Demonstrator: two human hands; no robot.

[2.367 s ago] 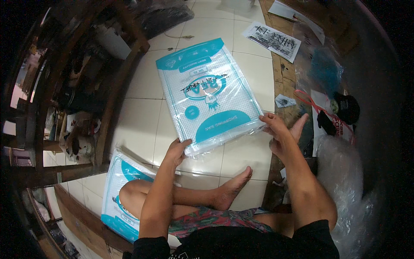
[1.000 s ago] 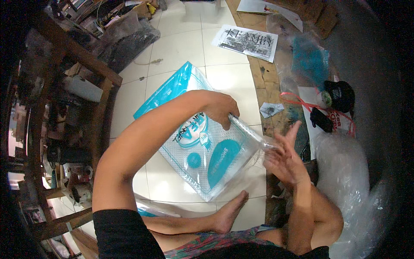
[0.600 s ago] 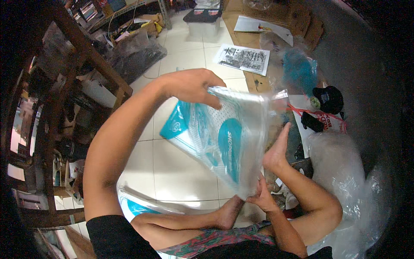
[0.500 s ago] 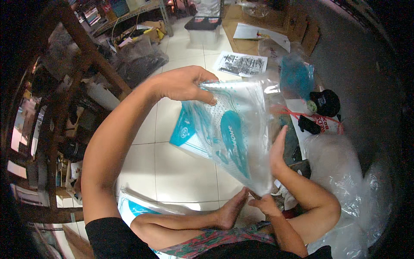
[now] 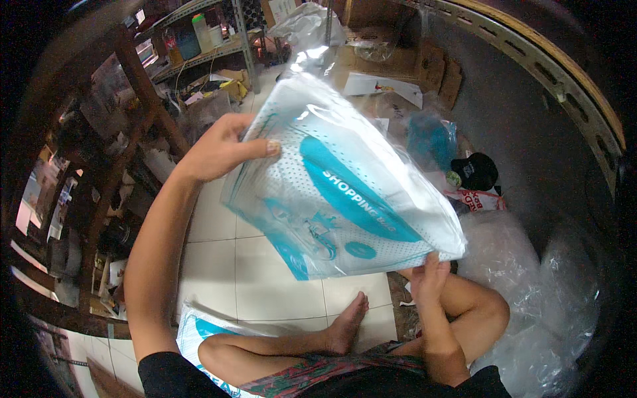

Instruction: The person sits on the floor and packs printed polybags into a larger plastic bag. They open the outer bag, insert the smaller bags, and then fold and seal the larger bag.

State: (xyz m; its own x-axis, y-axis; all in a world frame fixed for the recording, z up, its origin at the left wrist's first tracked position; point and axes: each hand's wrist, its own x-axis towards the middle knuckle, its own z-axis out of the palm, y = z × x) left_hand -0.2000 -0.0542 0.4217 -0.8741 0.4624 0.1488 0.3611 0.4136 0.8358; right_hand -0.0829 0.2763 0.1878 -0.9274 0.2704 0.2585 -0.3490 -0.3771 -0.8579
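A folded white shopping bag (image 5: 292, 179) with a teal oval and teal dots, in a clear plastic sleeve, hangs tilted between my hands above the floor. At its left edge my left hand (image 5: 222, 147) is closed, the thumb on the front and the fingers behind. Lower down, my right hand (image 5: 430, 275) pinches the bag's right corner. A second white and teal bag (image 5: 206, 325) lies on the floor by my bent left leg, partly hidden beneath it.
Piled clear plastic (image 5: 524, 292) lies at the right, near a black cap (image 5: 476, 171) and a blue plastic packet (image 5: 430, 139). A metal shelf (image 5: 232, 45) with bottles stands at the back. Dark wooden racks (image 5: 113, 159) line the left side.
The bag has turned and spread, its printed front now facing me more fully. My left hand has moved left and a little lower. My right hand has risen with the corner.
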